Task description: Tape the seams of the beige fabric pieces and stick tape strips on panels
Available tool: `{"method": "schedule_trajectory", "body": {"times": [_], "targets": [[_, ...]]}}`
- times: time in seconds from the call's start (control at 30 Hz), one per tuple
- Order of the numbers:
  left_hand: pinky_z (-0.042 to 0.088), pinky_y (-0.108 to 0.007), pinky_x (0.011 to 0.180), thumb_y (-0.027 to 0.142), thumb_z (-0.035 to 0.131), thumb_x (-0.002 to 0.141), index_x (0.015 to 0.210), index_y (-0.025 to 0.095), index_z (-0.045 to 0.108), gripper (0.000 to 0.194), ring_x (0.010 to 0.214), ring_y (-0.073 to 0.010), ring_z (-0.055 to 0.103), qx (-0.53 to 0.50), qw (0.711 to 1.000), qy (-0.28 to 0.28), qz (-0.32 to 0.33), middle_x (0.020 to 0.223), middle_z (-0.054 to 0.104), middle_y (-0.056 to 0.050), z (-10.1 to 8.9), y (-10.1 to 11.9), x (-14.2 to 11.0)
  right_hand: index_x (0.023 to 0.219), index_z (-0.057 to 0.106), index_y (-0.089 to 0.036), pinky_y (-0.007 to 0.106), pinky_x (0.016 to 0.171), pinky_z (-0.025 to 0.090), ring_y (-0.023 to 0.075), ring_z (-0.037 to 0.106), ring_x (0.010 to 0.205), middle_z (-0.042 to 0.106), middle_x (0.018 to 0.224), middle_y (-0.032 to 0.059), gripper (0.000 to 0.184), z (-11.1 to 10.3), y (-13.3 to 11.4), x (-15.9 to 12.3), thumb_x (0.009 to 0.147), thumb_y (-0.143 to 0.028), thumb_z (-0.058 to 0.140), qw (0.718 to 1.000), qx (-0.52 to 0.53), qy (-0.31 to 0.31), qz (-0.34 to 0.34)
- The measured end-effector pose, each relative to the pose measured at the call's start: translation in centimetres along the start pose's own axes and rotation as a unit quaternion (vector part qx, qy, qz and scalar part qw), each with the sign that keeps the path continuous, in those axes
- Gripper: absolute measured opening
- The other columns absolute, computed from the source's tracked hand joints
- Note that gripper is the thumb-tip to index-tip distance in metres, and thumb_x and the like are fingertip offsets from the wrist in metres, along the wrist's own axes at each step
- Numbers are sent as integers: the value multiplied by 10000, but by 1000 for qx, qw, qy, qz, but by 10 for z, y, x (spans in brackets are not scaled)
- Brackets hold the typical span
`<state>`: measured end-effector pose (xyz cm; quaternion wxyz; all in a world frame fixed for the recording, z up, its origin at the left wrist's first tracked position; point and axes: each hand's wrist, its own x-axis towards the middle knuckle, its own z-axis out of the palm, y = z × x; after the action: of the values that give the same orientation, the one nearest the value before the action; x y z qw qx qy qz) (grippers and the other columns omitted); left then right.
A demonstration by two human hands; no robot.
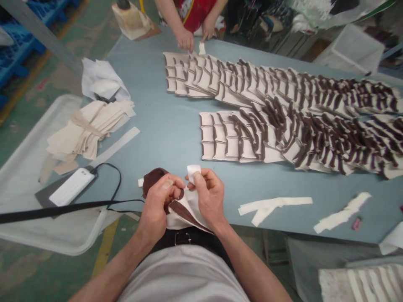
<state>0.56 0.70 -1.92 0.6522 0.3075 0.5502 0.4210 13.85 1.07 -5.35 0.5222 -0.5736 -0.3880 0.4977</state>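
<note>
At the table's near edge, close to my body, my left hand (159,201) is closed around a brown and white leather-like piece (184,212). Its dark brown end (153,179) bulges out beyond the fingers on the left. My right hand (210,195) pinches a small white strip (194,170) between thumb and fingers, its top end sticking up. The heel of that hand rests by the white side of the piece. Both hands are almost touching, and the fingers hide where strip and piece meet.
Two long rows of overlapping white and brown pieces (217,136) cover the table's right side. Loose white strips (275,205) lie at the near edge. A bundle of cream pieces (85,130), a white power bank (71,186) and a tray (63,247) are left. Across, a co-worker's hands (185,40) work.
</note>
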Motion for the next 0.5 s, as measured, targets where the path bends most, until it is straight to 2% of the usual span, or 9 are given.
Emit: {"method": "schedule_trajectory", "body": {"times": [0.1, 0.2, 0.3, 0.4, 0.5], "targets": [[324, -258, 495, 504, 600, 929, 642, 214, 526, 415, 533, -128, 353, -11, 1000, 15, 1, 599, 429, 37, -1, 1, -4, 810, 680, -186, 247, 615, 501, 112, 590, 576, 708, 700, -1, 346, 0, 19, -5, 928, -511, 676, 994, 43, 14, 98], [336, -273, 511, 505, 549, 940, 600, 227, 460, 448, 559, -142, 359, 16, 1000, -19, -4, 599, 423, 27, -10, -4, -9, 759, 661, -184, 233, 580, 470, 95, 526, 527, 630, 615, -30, 419, 2, 39, -18, 873, -584, 712, 984, 66, -2, 165], [336, -286, 525, 503, 510, 958, 613, 224, 483, 445, 574, -151, 381, 48, 998, -46, -13, 618, 458, 16, -26, -13, -17, 737, 635, -186, 224, 526, 427, 88, 485, 486, 587, 574, -44, 466, 4, 57, -32, 850, -632, 711, 977, 71, -1, 203], [379, -288, 603, 461, 577, 945, 655, 211, 525, 386, 643, -161, 450, 100, 992, -81, 11, 670, 513, 8, -47, -14, -28, 734, 604, -196, 223, 510, 423, 86, 473, 480, 588, 593, -43, 485, 5, 71, -39, 834, -660, 703, 971, 75, 6, 229], [414, -285, 689, 349, 632, 927, 734, 209, 553, 251, 729, -170, 520, 246, 955, -155, 63, 753, 570, 7, -64, -7, -40, 741, 583, -205, 226, 520, 437, 87, 474, 494, 600, 631, -37, 483, 5, 77, -39, 833, -667, 693, 969, 74, 8, 236]]}}
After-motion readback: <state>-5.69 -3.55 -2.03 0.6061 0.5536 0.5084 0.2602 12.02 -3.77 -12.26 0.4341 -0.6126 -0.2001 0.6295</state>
